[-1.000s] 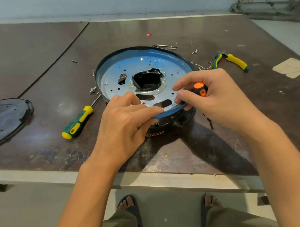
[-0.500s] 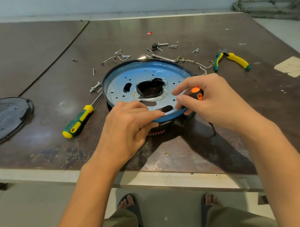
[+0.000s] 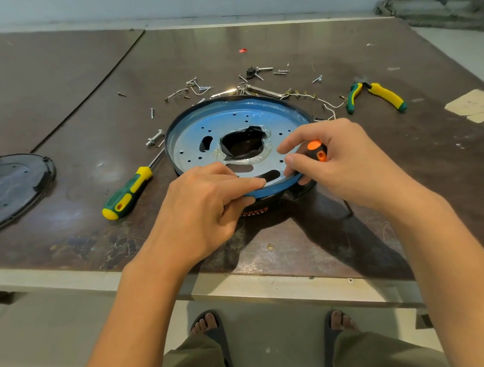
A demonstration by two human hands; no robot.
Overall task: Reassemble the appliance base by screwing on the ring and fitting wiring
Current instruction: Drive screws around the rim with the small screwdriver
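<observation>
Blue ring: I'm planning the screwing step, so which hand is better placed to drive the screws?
Right. The right hand holds the orange-handled screwdriver, while the left hand pinches the near rim of the blue ring and can likely steady it.

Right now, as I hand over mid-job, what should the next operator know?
Left hand: pinches the near edge of the ring.
Right hand: holds the orange screwdriver, fingertips on the ring's rim.
Things: the ring lies on the base. Screws and wires lie loose behind it. A green screwdriver is to its left, pliers to the far right.
Done: ring placed on the base.
Left: no screws show in the ring's holes, so screw it down, then fit the wires.
</observation>
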